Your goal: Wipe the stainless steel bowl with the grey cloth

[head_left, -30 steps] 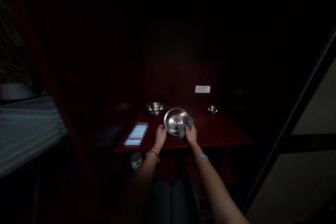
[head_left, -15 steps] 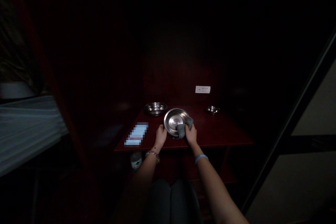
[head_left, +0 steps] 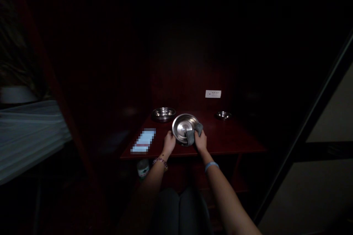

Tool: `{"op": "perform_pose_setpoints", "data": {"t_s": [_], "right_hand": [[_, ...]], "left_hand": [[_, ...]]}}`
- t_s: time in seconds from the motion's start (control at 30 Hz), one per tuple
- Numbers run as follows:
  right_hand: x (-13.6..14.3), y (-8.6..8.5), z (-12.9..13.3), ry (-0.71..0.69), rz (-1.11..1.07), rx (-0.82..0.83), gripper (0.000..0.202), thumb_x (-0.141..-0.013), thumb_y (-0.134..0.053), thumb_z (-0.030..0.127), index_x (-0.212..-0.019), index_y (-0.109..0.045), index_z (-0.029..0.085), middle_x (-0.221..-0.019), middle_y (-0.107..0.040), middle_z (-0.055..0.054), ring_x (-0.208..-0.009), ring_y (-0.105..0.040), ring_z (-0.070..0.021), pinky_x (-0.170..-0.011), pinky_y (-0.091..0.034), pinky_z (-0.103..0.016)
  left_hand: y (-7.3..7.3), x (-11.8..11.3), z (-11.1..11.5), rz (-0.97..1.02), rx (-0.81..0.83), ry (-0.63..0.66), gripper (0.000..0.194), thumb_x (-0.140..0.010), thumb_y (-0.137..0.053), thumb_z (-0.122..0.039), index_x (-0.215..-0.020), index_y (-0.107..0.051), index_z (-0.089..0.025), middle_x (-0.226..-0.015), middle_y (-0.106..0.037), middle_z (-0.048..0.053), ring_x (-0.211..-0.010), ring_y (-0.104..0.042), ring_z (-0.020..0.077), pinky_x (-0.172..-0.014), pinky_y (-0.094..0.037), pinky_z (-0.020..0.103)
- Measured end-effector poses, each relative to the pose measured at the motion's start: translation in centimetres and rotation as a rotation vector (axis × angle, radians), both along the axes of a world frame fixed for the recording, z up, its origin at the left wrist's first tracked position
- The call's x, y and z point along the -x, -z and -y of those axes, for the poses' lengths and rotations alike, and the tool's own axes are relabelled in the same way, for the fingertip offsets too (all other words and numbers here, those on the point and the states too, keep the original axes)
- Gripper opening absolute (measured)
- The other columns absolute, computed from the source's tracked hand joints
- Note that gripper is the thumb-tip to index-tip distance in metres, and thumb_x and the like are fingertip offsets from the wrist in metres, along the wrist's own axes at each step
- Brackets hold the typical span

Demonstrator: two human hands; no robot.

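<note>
A shiny metal bowl (head_left: 179, 126) is held tilted above the front part of a dark red desk (head_left: 220, 141), its inside facing me. My left hand (head_left: 169, 142) is closed on the bowl's left rim. At the lower right of the bowl, my right hand (head_left: 200, 140) is closed around a grey cloth (head_left: 190, 137), which drapes over the rim and into the bowl. Part of the cloth sticks up past the fingers. The fingertips of both hands are partly hidden.
Stacked metal bowls (head_left: 163, 114) stand at the back left, and a small metal bowl (head_left: 223, 115) at the back right. A blurred-out bright rectangle (head_left: 143, 141) lies at the left front. Below the desk edge is a bottle (head_left: 143, 169). A white socket (head_left: 213, 94) is on the back wall.
</note>
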State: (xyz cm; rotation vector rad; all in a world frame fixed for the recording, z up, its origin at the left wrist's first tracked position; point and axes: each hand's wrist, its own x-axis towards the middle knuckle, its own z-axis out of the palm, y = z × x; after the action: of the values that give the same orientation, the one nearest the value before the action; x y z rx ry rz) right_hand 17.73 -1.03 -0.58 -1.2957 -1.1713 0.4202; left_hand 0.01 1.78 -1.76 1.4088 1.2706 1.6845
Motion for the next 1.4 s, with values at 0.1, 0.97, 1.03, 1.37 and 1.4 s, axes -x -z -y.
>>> {"op": "perform_pose_setpoints", "data": {"t_s": [0.1,0.97,1.03,1.37,1.4], "right_hand": [[0.0,0.0,0.0,-0.002,0.003,0.012,0.036,-0.086,-0.052,0.038,-0.111,-0.068,0.018,-0.103,-0.075,-0.01,-0.098,-0.07,-0.0233,-0.089,-0.053,-0.031],[0.1,-0.2,0.3,0.009,-0.006,0.017,0.037,-0.086,-0.052,0.039,-0.113,-0.068,0.018,-0.106,-0.074,-0.011,-0.101,-0.07,-0.0241,-0.089,-0.053,-0.032],[0.1,-0.2,0.3,0.009,-0.006,0.012,0.036,-0.086,-0.052,0.038,-0.112,-0.068,0.018,-0.106,-0.074,-0.01,-0.101,-0.07,-0.0236,-0.089,-0.053,-0.031],[0.1,-0.4,0.4,0.003,-0.008,0.01,0.036,-0.086,-0.053,0.037,-0.112,-0.068,0.019,-0.106,-0.074,-0.009,-0.101,-0.07,-0.0236,-0.09,-0.053,-0.032],[0.1,-0.4,0.4,0.003,-0.007,0.009,0.036,-0.086,-0.052,0.037,-0.112,-0.068,0.019,-0.106,-0.074,-0.009,-0.1,-0.07,-0.0238,-0.09,-0.053,-0.032]], "left_hand": [[0.1,0.0,-0.1,-0.012,-0.014,0.002,0.004,-0.077,-0.058,-0.018,-0.082,-0.059,-0.019,-0.084,-0.069,0.006,-0.086,-0.065,0.0215,-0.089,-0.05,0.037],[-0.7,0.0,0.7,-0.021,0.009,0.009,0.006,-0.076,-0.062,-0.022,-0.08,-0.057,-0.019,-0.078,-0.068,0.003,-0.08,-0.066,0.019,-0.08,-0.051,0.032],[-0.9,-0.1,0.9,-0.013,0.012,0.013,0.007,-0.075,-0.063,-0.022,-0.079,-0.057,-0.02,-0.078,-0.068,0.004,-0.083,-0.066,0.0201,-0.082,-0.052,0.033],[-0.5,0.0,0.6,-0.029,0.008,0.004,0.005,-0.079,-0.059,-0.022,-0.079,-0.054,-0.02,-0.076,-0.064,0.001,-0.075,-0.061,0.0165,-0.077,-0.048,0.029],[-0.4,0.1,0.5,-0.028,0.008,0.004,0.006,-0.08,-0.059,-0.023,-0.079,-0.054,-0.02,-0.075,-0.063,0.0,-0.073,-0.06,0.0159,-0.075,-0.047,0.028]]}}
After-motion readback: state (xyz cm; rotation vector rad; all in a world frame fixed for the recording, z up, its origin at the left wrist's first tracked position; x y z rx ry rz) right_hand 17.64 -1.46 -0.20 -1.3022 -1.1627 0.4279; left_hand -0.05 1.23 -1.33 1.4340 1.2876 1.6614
